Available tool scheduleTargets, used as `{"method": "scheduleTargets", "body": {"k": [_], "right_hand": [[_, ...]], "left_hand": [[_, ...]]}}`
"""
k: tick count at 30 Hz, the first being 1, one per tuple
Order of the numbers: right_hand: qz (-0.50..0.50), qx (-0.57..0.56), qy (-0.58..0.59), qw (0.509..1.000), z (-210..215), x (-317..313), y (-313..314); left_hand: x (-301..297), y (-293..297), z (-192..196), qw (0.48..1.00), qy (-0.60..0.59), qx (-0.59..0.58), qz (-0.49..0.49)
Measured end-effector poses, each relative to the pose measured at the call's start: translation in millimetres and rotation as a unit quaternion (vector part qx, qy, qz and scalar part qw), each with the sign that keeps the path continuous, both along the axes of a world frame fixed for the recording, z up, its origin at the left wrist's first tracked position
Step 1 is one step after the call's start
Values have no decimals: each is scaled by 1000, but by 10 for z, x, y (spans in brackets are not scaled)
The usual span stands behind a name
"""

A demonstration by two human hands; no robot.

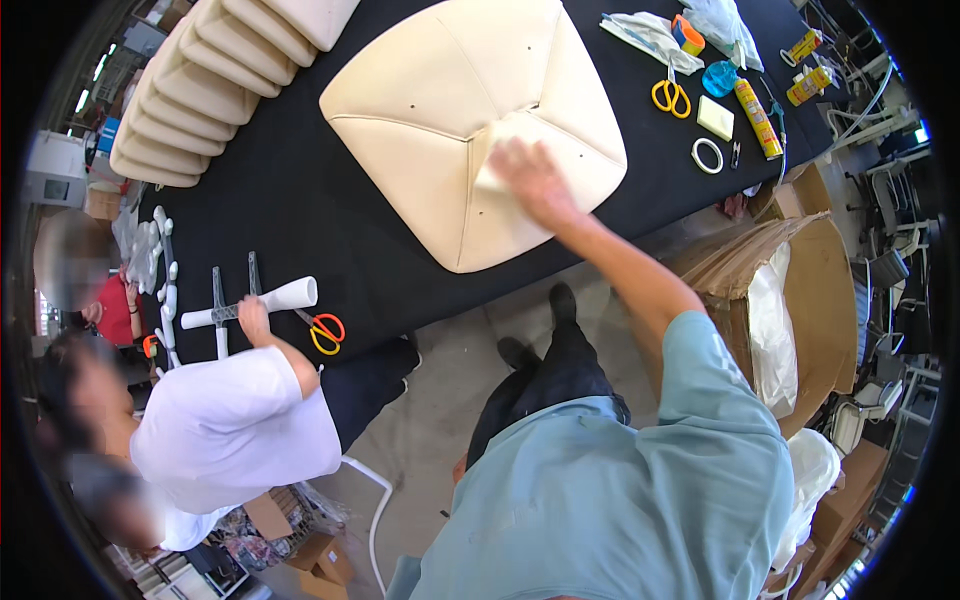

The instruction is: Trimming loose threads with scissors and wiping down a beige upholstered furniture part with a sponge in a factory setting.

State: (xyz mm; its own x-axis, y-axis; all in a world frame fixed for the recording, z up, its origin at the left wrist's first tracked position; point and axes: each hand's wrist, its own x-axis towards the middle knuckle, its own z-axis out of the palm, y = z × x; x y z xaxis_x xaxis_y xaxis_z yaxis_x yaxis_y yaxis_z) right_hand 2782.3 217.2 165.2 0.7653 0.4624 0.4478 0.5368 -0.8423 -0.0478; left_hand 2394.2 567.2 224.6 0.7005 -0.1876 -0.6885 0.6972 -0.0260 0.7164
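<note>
A large cream padded seat cushion (pixel 420 80) with stitched seams meeting near its middle lies on the black-covered table. My right hand (pixel 535 180), blurred by motion, presses a pale cream sponge-like pad (pixel 488 178) onto the cushion, just right of the long seam. Most of the pad is under my fingers. Several small dark holes dot the cushion. Of my left hand only a sliver of skin (pixel 459 470) may show beside my thigh, with its fingers hidden.
Cream cushions (pixel 190 100) stand stacked at the far left. Yellow scissors (pixel 671 96), a pale block (pixel 715 118), a tape roll (pixel 707 156) and a yellow spray can (pixel 758 120) lie right. A co-worker's hand (pixel 254 318) grips a white tubular part. A large cardboard box (pixel 830 310) stands right.
</note>
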Motion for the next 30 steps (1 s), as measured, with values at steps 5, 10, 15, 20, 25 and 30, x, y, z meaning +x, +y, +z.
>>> {"method": "scheduleTargets", "body": {"k": [5,10,15,20,25,30], "right_hand": [[-194,92,8,977,40,16,-1048],[-350,309,78,881,-462,-370,-1113],[-332,389,76,856,-554,-911,-362],[-317,443,132,828,-371,-1383,620],[-199,548,228,780,-343,-1803,1563],[0,427,310,849,-168,-1949,1839]], "left_hand": [[-1066,-242,-923,966,113,146,181],[-1057,-208,-860,966,127,125,186],[-1058,-156,-903,967,133,165,142],[-1125,-17,-981,964,129,217,84],[-1126,180,-1246,962,128,171,170],[-816,489,-1248,968,105,178,140]]}}
